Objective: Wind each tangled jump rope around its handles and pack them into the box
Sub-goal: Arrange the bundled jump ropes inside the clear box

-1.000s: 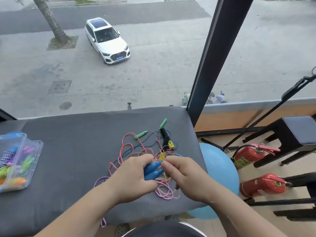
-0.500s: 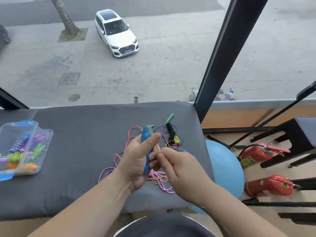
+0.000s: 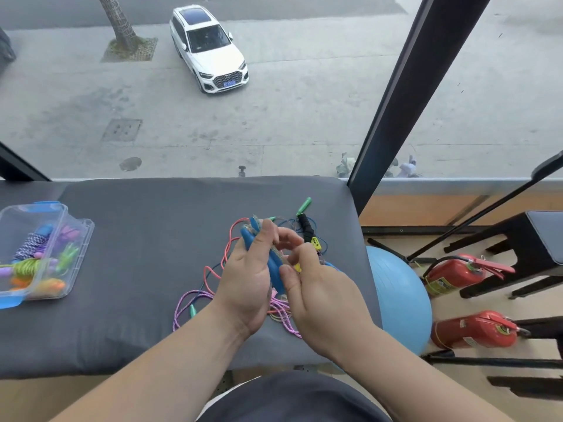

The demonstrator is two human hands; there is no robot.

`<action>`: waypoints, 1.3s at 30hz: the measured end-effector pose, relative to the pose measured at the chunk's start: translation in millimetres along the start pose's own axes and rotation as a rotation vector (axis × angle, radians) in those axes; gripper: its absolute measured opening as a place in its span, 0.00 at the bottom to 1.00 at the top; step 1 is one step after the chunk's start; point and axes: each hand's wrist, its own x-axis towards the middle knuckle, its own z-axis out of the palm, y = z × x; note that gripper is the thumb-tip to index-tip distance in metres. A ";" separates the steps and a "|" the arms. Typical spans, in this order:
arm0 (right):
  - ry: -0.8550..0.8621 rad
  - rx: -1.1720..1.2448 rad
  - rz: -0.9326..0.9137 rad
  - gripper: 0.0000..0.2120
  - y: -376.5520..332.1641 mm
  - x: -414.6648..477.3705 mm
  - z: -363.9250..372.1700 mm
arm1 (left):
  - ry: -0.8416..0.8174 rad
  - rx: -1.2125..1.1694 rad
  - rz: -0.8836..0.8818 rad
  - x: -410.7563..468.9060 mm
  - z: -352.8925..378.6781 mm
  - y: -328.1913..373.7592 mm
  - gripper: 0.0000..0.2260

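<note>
Grey tabletop [image 3: 137, 284]: box [image 3: 86, 239] is holding wound ropes [image 3: 30, 248]; tangle [image 3: 198, 295] is waiting; left hand [image 3: 246, 278] is gripping blue handles [image 3: 275, 269], right hand [image 3: 320, 293] pinching cord [image 3: 279, 254].

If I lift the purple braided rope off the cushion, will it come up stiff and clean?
Probably floppy: the purple rope lies in loose loops on the cushion. Likely light, being thin cord. It may drag neighbours, since it tangles with the red cord under the left hand.
</note>
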 end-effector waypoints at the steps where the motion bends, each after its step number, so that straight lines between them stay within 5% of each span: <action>1: -0.028 0.004 -0.002 0.16 -2.0 -0.4 0.4 | -0.003 -0.012 0.005 -1.0 -1.2 -1.8 0.16; 11: -0.211 -0.115 0.020 0.14 0.5 13.7 -4.9 | -0.060 0.035 -0.048 1.2 -18.2 -6.8 0.12; 15: -0.354 -0.250 -0.008 0.13 13.8 15.4 -10.6 | 0.028 0.632 0.165 10.8 -41.6 1.0 0.10; 17: -0.420 -0.305 -0.035 0.13 18.0 12.8 -8.8 | -0.169 1.121 0.412 13.8 -57.0 2.4 0.06; 19: -0.470 -0.328 -0.056 0.14 18.1 11.5 -6.0 | -0.406 1.540 0.539 12.7 -59.8 1.4 0.12; 21: -0.492 -0.307 -0.065 0.14 17.3 12.4 -5.5 | -0.510 1.688 0.524 8.4 -56.0 -1.8 0.17; 31: -0.541 0.051 -0.055 0.12 34.0 13.2 -18.9 | -0.579 1.241 0.277 4.8 -59.4 7.3 0.17; 36: -0.473 0.330 -0.003 0.24 43.4 8.1 -33.0 | -0.477 1.015 0.162 -0.2 -56.0 1.4 0.17; 39: -0.460 0.349 0.005 0.23 47.4 5.1 -38.1 | -0.448 1.009 0.127 -2.9 -53.9 -4.1 0.16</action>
